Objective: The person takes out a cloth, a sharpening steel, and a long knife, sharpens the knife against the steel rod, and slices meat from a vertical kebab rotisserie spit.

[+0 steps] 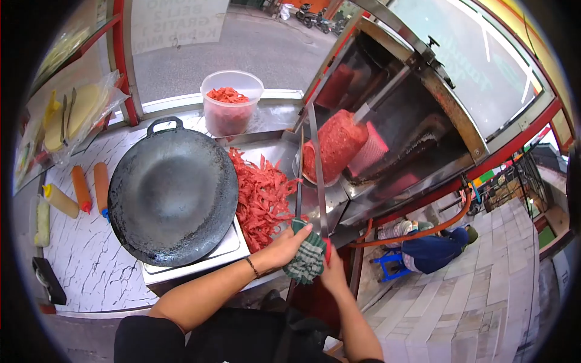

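My left hand [283, 248] is closed round a green-and-white checked cloth [305, 260], from which a thin dark rod [299, 187] points up; the rod's handle is hidden. Beside it, my right hand [333, 273] grips the red handle of a long knife [321, 193]. Its blade stands nearly upright, close to the rod; I cannot tell whether they touch. Beyond the blade, a red meat cone [342, 142] sits on a spit in the grill. Shaved meat strips [260, 196] lie in a metal tray left of the rod.
A black wok [172, 187] sits on a white stove [227, 245] at left. Behind it stands a plastic tub [232, 115] of meat. Sauce bottles [82, 187] line the counter's left side. The grill [436, 115] fills the right; an orange hose [417, 236] and a seated person [433, 249] are beyond.
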`<state>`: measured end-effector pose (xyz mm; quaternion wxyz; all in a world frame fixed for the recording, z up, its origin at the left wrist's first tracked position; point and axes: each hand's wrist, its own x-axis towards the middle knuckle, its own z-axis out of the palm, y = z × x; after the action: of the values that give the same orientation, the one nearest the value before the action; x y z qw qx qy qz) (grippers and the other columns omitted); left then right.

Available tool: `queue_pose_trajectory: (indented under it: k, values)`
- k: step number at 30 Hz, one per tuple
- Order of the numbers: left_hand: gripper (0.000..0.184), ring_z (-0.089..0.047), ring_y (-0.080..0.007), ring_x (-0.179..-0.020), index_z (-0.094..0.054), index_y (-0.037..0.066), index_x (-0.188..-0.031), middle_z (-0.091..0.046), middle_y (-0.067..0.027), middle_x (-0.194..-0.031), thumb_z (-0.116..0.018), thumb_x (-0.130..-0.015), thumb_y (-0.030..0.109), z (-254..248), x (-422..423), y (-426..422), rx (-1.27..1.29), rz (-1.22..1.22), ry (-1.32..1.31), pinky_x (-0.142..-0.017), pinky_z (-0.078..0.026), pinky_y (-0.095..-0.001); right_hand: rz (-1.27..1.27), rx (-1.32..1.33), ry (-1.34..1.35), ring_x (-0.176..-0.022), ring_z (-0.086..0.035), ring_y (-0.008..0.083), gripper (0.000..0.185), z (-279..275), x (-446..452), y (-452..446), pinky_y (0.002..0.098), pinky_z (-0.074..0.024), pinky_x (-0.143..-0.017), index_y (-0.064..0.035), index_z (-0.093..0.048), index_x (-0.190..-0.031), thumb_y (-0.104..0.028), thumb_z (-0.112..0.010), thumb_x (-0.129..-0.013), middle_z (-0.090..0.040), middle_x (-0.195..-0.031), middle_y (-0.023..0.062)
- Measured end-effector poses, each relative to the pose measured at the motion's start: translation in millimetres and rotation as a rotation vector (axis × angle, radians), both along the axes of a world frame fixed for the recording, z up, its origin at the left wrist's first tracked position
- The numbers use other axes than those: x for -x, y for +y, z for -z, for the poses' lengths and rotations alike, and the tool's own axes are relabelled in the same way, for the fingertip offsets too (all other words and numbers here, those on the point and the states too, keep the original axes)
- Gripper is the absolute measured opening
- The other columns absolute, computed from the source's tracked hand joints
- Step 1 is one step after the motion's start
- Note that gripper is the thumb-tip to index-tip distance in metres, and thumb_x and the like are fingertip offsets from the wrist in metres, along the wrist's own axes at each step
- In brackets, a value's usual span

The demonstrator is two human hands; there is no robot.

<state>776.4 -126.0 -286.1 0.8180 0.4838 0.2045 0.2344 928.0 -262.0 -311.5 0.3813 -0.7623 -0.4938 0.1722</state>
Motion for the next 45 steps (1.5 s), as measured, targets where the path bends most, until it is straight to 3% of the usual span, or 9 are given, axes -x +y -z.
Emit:
queue_pose_trajectory:
  k: [10, 15, 20, 22, 26, 30, 34, 40, 45]
  values:
    - [0.052, -0.061, -0.0123, -0.073, -0.061, 0.001, -0.099, -0.066, -0.0045, -0.085, -0.04, -0.101, 0.049, 6.5, -13.9, 13.4, 0.044, -0.052, 0.047, -0.069, -0.05, -0.0282, -0.025, 0.166, -0.091, -0.091, -0.06, 0.0476, 0.029, -31.9, -13.0, -44.2, 0.0458, -0.0473, -0.074, -0.0033, -0.051, -0.116, -0.021, -0.056, -0.094, -0.062, -0.088, 0.0272]
    - [0.055, -0.067, -0.0179, -0.071, -0.065, 0.003, -0.099, -0.069, -0.0074, -0.086, -0.04, -0.1, 0.052, -13.0, 0.0, 23.0, 0.505, 0.128, -0.153, -0.067, -0.055, -0.0319, -0.057, 0.255, -0.066, -0.089, -0.06, 0.0474, 0.029, -53.1, -24.1, -28.0, 0.0456, -0.0468, -0.073, -0.0026, -0.052, -0.113, -0.024, -0.057, -0.094, -0.061, -0.086, 0.0268]
    - [0.057, -0.069, -0.024, -0.083, -0.065, 0.003, -0.104, -0.07, -0.0114, -0.096, -0.041, -0.098, 0.054, -2.9, 6.6, 40.6, 0.714, 0.13, -0.355, -0.075, -0.057, -0.0349, -0.247, 0.263, -0.11, -0.098, -0.063, 0.0302, 0.04, -57.5, -68.2, -124.6, 0.0371, -0.0472, -0.086, -0.0037, -0.051, -0.128, -0.023, -0.058, -0.094, -0.065, -0.101, 0.0165]
    - [0.055, -0.069, -0.0235, -0.084, -0.065, 0.003, -0.104, -0.071, -0.0107, -0.096, -0.042, -0.098, 0.053, -6.3, 15.8, 34.5, 0.7, 0.163, -0.288, -0.077, -0.057, -0.0358, -0.09, 0.46, 0.057, -0.094, -0.062, 0.0245, 0.04, -78.9, -75.2, -136.6, 0.0349, -0.0471, -0.087, -0.0035, -0.052, -0.129, -0.023, -0.058, -0.094, -0.066, -0.099, 0.0121]
    - [0.049, -0.068, -0.0183, -0.075, -0.062, 0.006, -0.099, -0.069, -0.0065, -0.087, -0.04, -0.101, 0.05, -16.9, 29.9, -1.1, 0.558, 0.124, -0.055, -0.07, -0.056, -0.0327, 0.008, 0.24, 0.021, -0.084, -0.061, 0.0236, 0.032, -98.0, -37.8, -74.7, 0.0353, -0.0473, -0.078, -0.0019, -0.055, -0.12, -0.021, -0.058, -0.094, -0.063, -0.09, 0.0138]
    - [0.047, -0.063, -0.0128, -0.079, -0.06, 0.004, -0.104, -0.066, -0.0044, -0.09, -0.039, -0.102, 0.046, 2.3, 26.8, -6.0, 0.142, 0.086, 0.064, -0.074, -0.052, -0.0294, 0.047, -0.063, 0.035, -0.071, -0.063, 0.0352, 0.027, -68.5, 0.5, 13.5, 0.04, -0.0465, -0.064, -0.001, -0.054, -0.111, -0.023, -0.055, -0.096, -0.06, -0.076, 0.0189]
    - [0.039, -0.056, -0.0079, -0.079, -0.057, 0.005, -0.107, -0.062, 0.0008, -0.091, -0.041, -0.104, 0.04, 28.1, 5.1, -12.2, -0.146, -0.052, 0.153, -0.074, -0.049, -0.0273, 0.098, -0.085, -0.064, -0.076, -0.065, 0.0386, 0.028, -81.8, 17.1, 86.5, 0.0426, -0.0469, -0.064, -0.001, -0.052, -0.113, -0.022, -0.054, -0.096, -0.062, -0.077, 0.0213]
    - [0.043, -0.055, -0.0097, -0.074, -0.055, 0.003, -0.091, -0.061, -0.002, -0.083, -0.043, -0.102, 0.043, 2.7, 5.0, -3.6, -0.017, 0.024, 0.023, -0.07, -0.048, -0.0298, 0.001, -0.177, -0.069, -0.092, -0.066, 0.0396, 0.033, 25.2, 8.6, 11.2, 0.0431, -0.0495, -0.076, -0.0029, -0.048, -0.125, -0.013, -0.054, -0.094, -0.065, -0.097, 0.0248]
    - [0.045, -0.058, -0.0096, -0.073, -0.057, 0.003, -0.092, -0.063, -0.0027, -0.081, -0.042, -0.102, 0.044, 3.0, 0.5, -3.6, -0.032, 0.034, 0.035, -0.07, -0.049, -0.0295, -0.017, -0.048, 0.114, -0.097, -0.065, 0.0392, 0.034, -19.2, 2.1, 41.7, 0.0418, -0.0488, -0.075, -0.0045, -0.048, -0.125, 0.0, -0.047, -0.092, -0.064, -0.096, 0.0231]
